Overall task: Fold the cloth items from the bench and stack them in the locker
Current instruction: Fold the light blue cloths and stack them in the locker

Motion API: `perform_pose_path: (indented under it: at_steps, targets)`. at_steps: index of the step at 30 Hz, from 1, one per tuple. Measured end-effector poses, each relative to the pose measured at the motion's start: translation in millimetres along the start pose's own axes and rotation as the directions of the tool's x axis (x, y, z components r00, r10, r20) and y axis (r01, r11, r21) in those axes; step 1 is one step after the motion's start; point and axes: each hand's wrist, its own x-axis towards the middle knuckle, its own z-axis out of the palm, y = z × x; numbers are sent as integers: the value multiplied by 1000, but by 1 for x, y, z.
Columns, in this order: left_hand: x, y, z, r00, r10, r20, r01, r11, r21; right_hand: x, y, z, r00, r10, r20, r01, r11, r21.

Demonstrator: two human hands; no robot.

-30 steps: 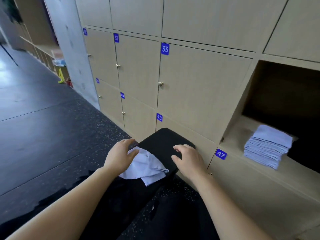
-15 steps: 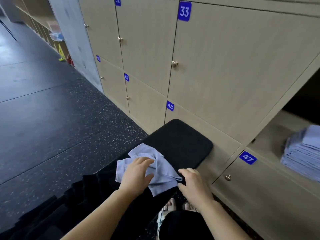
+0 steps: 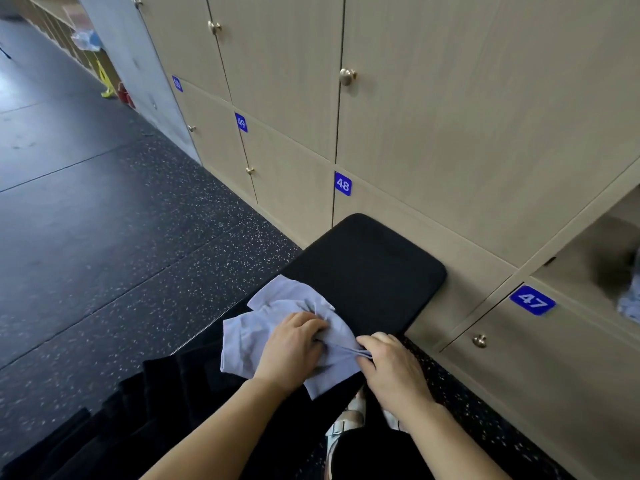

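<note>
A crumpled light-blue cloth (image 3: 263,327) lies on the near part of the black padded bench (image 3: 374,268). My left hand (image 3: 291,348) rests on top of the cloth with its fingers curled into the fabric. My right hand (image 3: 391,365) pinches the cloth's right edge at the bench's side. The open locker (image 3: 588,258) is at the far right; a blurred bit of the blue folded stack (image 3: 628,306) shows at the frame edge.
Shut wooden locker doors with knobs, numbered 47 (image 3: 532,300), 48 (image 3: 343,183) and 49 (image 3: 241,122), line the wall behind the bench. Dark cloth (image 3: 166,393) lies on the bench's near end. Speckled dark floor (image 3: 104,237) stretches left. My sandalled feet (image 3: 349,417) stand beside the bench.
The view has tilted down and come closer. My left hand moved onto the cloth and curled into it. My right hand left the bench top and took the cloth's right edge.
</note>
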Motion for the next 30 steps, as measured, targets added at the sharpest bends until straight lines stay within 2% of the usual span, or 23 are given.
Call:
perform_pose_path:
  at_steps: [3,6,11,14,17,19,23,30]
  targets:
    - [1,4,-5,999,-49,-11,48,997,-58,2,5,-2,1000,17,15,-18,997,76]
    - [0,12,-18,999,-40,-19,39,996,-84,2,3,-14,999,31,-42,-27,994,103]
    - [10,29,-58,979,40,-201,-61,993,-96,16,-19,-59,985,12,-172,13,990,142]
    - [18,43,-96,962,82,-259,-105,991,-77,28,-40,-95,980,1,-201,33,986,166]
    - [24,60,-135,946,91,-312,-130,986,-105,36,-64,-135,968,1,-252,71,958,278]
    - [25,75,-164,942,51,-333,-125,971,-204,38,-81,-164,954,15,-298,103,921,375]
    - [21,113,-212,941,24,-337,-171,895,-412,28,-109,-220,923,31,-384,194,824,533]
    - [14,172,-259,955,1,-297,-223,663,-715,-11,-136,-291,865,10,-501,347,709,614]
